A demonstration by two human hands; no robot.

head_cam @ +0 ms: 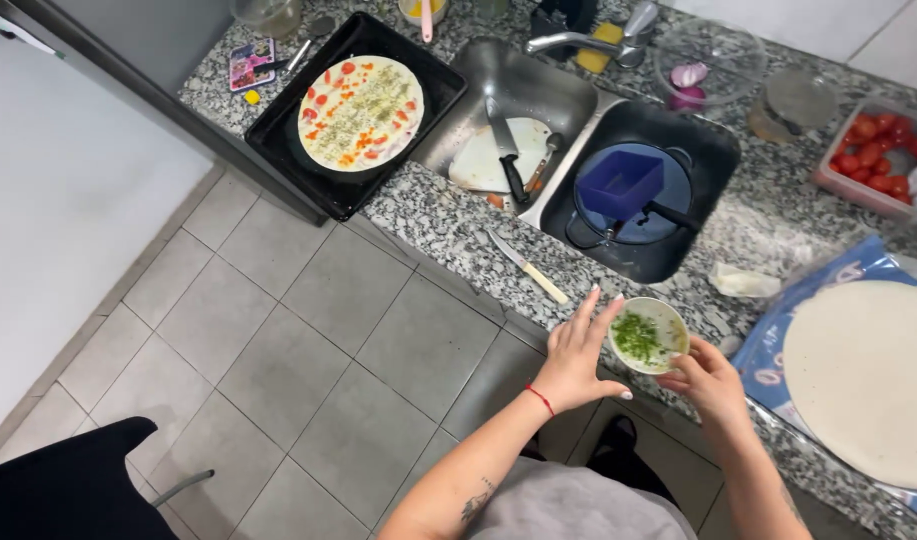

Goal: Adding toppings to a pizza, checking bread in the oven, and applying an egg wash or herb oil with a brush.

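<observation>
My right hand (708, 382) grips a small white bowl (668, 318) of chopped green herbs at the counter's front edge. My left hand (576, 350) rests against the bowl's left side, fingers spread and upright. A plain round dough base (863, 380) lies on a blue plastic wrapper (838, 275) just right of the bowl. A topped round base (360, 112), with red pieces and herbs on it, sits on a black baking tray (308, 180) at the far left of the counter.
A pale-handled knife (525, 267) lies on the granite counter (428, 215). The double sink holds a cutting board with a black knife (505, 150), and a pan with a blue box (620, 182). A container of cherry tomatoes (875, 152) and a glass bowl with onion (694, 66) stand behind.
</observation>
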